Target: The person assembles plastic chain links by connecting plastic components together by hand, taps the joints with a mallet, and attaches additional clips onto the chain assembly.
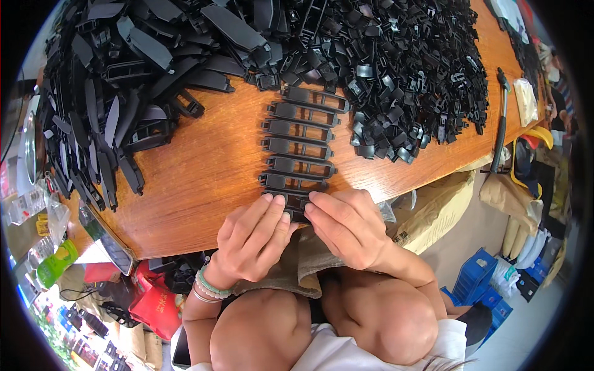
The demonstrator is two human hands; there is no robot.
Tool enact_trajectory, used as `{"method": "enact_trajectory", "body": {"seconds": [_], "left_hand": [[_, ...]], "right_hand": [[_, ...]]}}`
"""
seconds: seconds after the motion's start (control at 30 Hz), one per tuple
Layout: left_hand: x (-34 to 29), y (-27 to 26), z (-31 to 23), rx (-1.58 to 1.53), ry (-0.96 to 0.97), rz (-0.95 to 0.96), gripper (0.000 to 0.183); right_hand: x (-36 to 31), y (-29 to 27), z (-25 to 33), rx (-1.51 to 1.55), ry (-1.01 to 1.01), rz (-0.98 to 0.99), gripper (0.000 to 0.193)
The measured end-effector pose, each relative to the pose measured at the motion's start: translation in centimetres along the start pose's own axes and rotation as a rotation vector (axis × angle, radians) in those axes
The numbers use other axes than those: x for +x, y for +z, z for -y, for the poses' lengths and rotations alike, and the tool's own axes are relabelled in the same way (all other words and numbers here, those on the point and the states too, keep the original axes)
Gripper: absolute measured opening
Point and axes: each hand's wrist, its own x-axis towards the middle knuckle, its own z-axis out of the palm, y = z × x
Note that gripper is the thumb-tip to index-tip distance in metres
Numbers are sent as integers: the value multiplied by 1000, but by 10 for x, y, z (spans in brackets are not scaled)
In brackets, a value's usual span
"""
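Note:
A column of several long black plastic frame parts (298, 146) lies on the wooden table, stacked one behind another and running away from me. At the near end of the column, by the table's front edge, both my hands grip the closest black plastic part (296, 204). My left hand (252, 238) presses its fingertips on the left side of this part. On its right side, the thumb and fingers of my right hand (349, 226) close together. My fingertips cover both ends of the part, and any small piece between them is hidden.
Long black plastic covers (111, 117) are heaped at the far left. Small black clips (402, 80) make a big pile at the far right, with a hammer (501, 120) beyond it. Below the table's right edge are a brown paper sack (436, 207) and blue crates (475, 275); a red bag (154, 303) is at the left.

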Motion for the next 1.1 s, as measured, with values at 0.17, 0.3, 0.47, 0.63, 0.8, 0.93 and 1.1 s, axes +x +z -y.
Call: {"method": "enact_trajectory", "body": {"seconds": [0.17, 0.3, 0.47, 0.63, 0.8, 0.93, 1.1], "left_hand": [[1, 2, -1, -46, -5, 11, 23], [-2, -2, -2, -27, -36, 39, 23], [-3, -1, -5, -33, -40, 52, 27], [-5, 5, -7, -52, -42, 28, 27], [-2, 1, -5, 13, -22, 39, 24], [-4, 3, -6, 12, -40, 33, 25], [4, -1, -5, -2, -77, 32, 27]], "right_hand": [[1, -3, 2, -77, 39, 22, 28], [-2, -23, -6, -108, 150, -15, 26], [-33, -62, -46, -515, 548, -418, 20], [-28, -84, -67, -529, 675, -484, 17], [-26, -82, -82, -659, 623, -421, 17], [-27, -87, -77, -693, 547, -455, 16], [-22, -66, -30, -176, 572, -297, 16]]}}
